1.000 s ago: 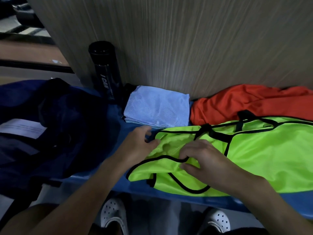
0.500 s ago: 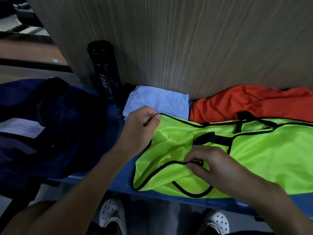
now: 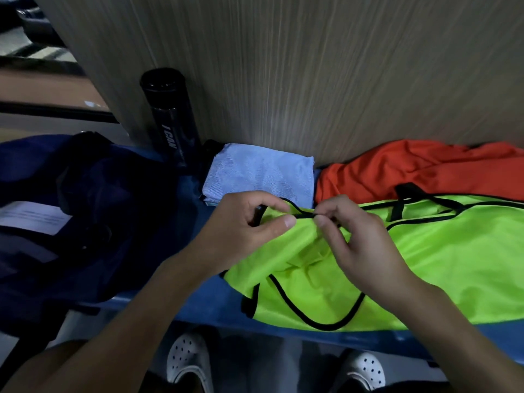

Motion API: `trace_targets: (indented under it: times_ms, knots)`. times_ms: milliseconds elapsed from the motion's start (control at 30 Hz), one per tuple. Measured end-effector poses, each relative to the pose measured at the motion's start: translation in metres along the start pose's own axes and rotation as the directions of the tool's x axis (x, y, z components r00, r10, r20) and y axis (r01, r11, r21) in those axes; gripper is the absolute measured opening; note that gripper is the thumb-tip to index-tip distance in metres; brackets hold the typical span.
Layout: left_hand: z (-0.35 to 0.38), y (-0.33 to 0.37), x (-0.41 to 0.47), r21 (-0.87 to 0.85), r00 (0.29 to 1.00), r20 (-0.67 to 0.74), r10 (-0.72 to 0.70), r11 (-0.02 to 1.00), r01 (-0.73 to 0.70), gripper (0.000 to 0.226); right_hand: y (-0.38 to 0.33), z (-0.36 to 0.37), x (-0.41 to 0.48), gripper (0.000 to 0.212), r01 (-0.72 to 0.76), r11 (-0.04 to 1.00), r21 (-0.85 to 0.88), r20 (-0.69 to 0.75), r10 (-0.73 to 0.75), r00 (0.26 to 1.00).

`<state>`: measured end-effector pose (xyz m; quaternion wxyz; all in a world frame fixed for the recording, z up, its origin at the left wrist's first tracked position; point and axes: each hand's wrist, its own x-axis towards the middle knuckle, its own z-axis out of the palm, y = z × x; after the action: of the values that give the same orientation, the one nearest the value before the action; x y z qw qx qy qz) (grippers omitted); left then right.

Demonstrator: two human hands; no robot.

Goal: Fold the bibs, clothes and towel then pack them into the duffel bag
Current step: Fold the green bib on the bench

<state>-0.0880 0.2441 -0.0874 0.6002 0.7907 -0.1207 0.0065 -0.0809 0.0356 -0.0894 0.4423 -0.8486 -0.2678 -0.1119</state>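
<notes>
The black canister point(image 3: 169, 120) reads "I CAN".

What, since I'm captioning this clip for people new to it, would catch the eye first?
The neon green bib with black trim, spread across the right of the blue bench, stands out most; the left hand and right hand both pinch its far edge. Behind it a crumpled orange garment lies against the wooden panel, with a folded light-blue towel to its left.

- left hand point(image 3: 241, 231), right hand point(image 3: 360, 245): bare
- forearms point(image 3: 141, 307): bare up to the frame edge
- left shoe point(image 3: 187, 361), right shoe point(image 3: 365, 370): white moulded clogs, rounded fronts, round vent holes across the toes
</notes>
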Motion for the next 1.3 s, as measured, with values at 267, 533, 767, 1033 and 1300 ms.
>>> trace_targets:
  times_ms: [267,533,767,1033,1300]
  knots:
    - [0.003,-0.007,0.002,0.098,0.998,-0.061,0.032,0.995,-0.026,0.01,0.006,0.002,0.002,0.003,0.006,0.999,-0.039,-0.024,-0.007,1.0]
    - [0.015,-0.006,-0.008,-0.028,0.994,0.107,-0.031,0.999,0.035,0.036,0.015,-0.007,-0.02,0.014,0.044,0.988,-0.151,0.008,-0.043,0.999]
    - [0.024,-0.012,-0.012,0.038,0.994,0.106,-0.019,0.999,0.015,0.032,0.012,-0.003,-0.023,0.009,0.08,0.986,-0.145,0.007,-0.08,0.997]
    - [0.031,-0.011,-0.01,0.097,0.999,0.002,0.033,0.995,-0.034,0.005,0.007,-0.015,-0.033,0.021,-0.042,0.995,-0.09,-0.017,0.041,0.999]
    - [0.039,-0.015,-0.004,0.101,0.998,-0.026,0.06,0.993,-0.058,0.012,0.028,-0.024,-0.076,0.017,-0.048,0.99,-0.131,0.434,0.101,0.895]
